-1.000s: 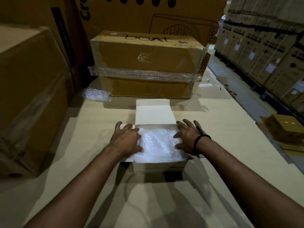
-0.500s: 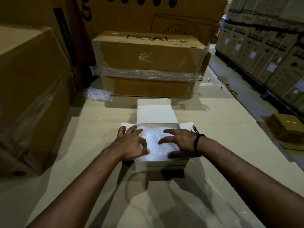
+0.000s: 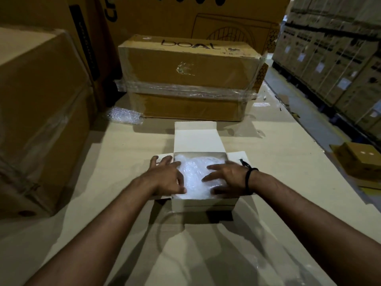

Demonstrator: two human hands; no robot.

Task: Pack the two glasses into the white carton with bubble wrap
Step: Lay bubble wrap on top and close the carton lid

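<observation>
The white carton [image 3: 203, 204] stands open on the cardboard-covered table, its lid flap [image 3: 198, 139] lying back away from me. Bubble wrap [image 3: 195, 178] fills the inside up to the rim; no glasses show through it. My left hand [image 3: 167, 177] lies over the carton's left edge and side flap, fingers spread, thumb on the wrap. My right hand [image 3: 225, 178], with a black band at the wrist, lies flat on the right half of the wrap, fingers pointing left.
A taped brown box [image 3: 185, 79] stands just behind the carton, with a loose piece of bubble wrap [image 3: 124, 115] at its left foot. A large brown box [image 3: 41, 112] walls the left side. The table edge runs along the right, with a small box [image 3: 358, 159] below it.
My right hand has slid from the carton's right edge onto the bubble wrap. My left hand has moved slightly inward at the left edge. The wrap sits lower in the carton.
</observation>
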